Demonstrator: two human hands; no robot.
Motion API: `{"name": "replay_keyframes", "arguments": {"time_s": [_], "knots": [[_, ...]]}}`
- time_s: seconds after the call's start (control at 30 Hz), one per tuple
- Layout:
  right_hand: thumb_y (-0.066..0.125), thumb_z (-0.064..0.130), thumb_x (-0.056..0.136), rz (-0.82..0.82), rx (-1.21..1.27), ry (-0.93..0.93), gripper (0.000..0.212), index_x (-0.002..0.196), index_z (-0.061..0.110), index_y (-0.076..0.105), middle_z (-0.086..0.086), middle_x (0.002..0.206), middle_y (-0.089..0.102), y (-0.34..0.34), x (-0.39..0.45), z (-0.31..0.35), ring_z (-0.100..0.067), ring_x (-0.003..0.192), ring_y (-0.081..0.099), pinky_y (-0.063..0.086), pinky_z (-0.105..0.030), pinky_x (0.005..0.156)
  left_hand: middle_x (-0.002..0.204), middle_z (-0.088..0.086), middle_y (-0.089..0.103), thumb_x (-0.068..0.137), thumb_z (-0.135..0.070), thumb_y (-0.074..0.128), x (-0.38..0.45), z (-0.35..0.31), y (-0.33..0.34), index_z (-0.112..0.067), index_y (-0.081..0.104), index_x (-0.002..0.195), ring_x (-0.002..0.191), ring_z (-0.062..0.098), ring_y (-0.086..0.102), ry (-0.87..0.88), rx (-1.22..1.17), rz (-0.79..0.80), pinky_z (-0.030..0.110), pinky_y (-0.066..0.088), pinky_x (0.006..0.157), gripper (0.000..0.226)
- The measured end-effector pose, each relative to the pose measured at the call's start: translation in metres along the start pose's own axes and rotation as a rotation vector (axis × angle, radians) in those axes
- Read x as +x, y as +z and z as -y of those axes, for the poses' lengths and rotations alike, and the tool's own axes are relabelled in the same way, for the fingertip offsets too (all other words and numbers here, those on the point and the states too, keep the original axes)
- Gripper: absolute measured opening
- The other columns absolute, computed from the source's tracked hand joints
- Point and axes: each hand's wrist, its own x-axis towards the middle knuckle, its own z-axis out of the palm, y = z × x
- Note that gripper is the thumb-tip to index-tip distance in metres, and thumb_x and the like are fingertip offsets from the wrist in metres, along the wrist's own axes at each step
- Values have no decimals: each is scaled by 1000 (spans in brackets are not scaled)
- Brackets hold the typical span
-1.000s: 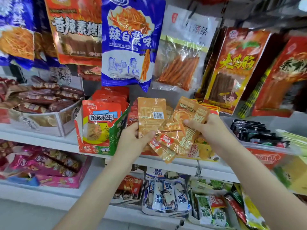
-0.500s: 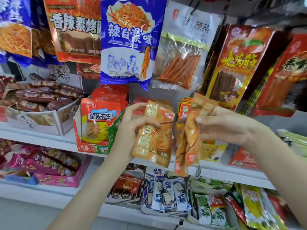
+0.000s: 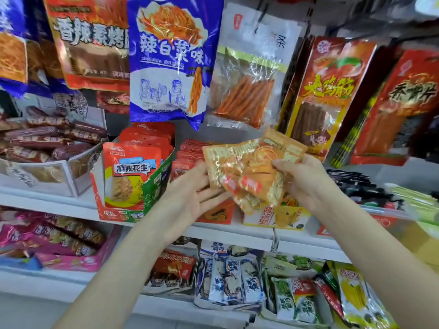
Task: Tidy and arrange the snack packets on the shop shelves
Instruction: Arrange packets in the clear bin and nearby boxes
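Evidently light, floppy, slick: orange foil packets (image 3: 251,172) fanned. Right hand (image 3: 306,184) pinches bunch at 3 o'clock edge; left hand (image 3: 190,195), fingers straight, supports at 9. Best grip: sealed edges.

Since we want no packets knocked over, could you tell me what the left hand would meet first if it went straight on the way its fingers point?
Most likely the orange packets that its fingertips already touch, though depth is unclear.

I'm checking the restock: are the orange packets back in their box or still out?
Out. The orange packets are held bunched between the left hand and right hand, above the yellow box on the shelf.
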Motion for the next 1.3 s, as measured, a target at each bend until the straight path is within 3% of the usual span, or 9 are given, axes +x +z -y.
{"name": "replay_keyframes", "arguments": {"time_s": [0.13,0.27,0.37,0.5,0.63,0.8,1.1,1.2,1.3], "knots": [[61,3,85,149,-344,-93,13,88,16,63,-3,86,68,-8,-11,-9,-18,79,64,52,-37,76,64,-15,65,87,-8,59,-5,-6,8,-25,65,85,56,-1,55,396,502,-235,12,43,54,18],[64,6,81,377,-550,-278,17,73,21,67,-5,78,67,-6,-16,9,-17,77,62,49,-18,69,82,-22,60,84,-8,63,8,-18,6,-31,60,94,71,-5,55,604,891,-179,15,44,71,26],[61,3,83,452,-460,-230,16,97,8,68,-7,96,70,15,-8,8,-15,89,66,52,-24,81,89,-19,63,86,1,57,14,-22,23,-32,60,98,75,-8,59,637,871,-32,14,49,74,36],[57,-3,86,171,-152,-211,19,97,12,63,-2,89,70,36,16,10,-13,77,67,53,-30,68,87,3,67,95,-6,46,22,-37,18,-18,53,110,72,8,67,535,497,-288,23,56,74,21],[56,-3,86,-77,-138,-318,22,101,14,59,-3,95,66,58,44,-5,-22,92,64,52,-34,81,105,2,65,90,-8,50,27,-25,-12,-14,60,110,101,18,61,552,1161,-404,26,45,89,23],[54,4,88,-53,-657,-323,21,108,6,58,-7,102,63,83,63,-51,-23,95,57,40,-26,76,139,6,44,93,-17,46,28,7,-22,-13,50,129,125,25,42,216,1653,-82,32,30,105,36],[56,7,88,-152,-478,-405,23,109,11,52,-10,108,59,86,77,-71,-25,101,57,46,-46,91,135,7,45,87,-38,54,40,7,-25,-26,48,128,136,25,24,47,1587,-72,41,29,110,43],[68,4,79,101,-654,-346,52,121,11,40,-13,119,51,77,74,-78,-25,113,51,41,-38,98,148,9,33,92,-44,43,36,8,-22,-16,33,138,141,27,18,35,1766,-75,47,22,113,55],[66,-1,79,80,-802,-470,57,128,11,38,-10,126,44,62,68,-74,-21,118,44,29,-13,92,154,11,19,95,-52,29,34,9,-22,-10,29,141,142,29,16,1,1946,-74,46,13,114,62]]}}
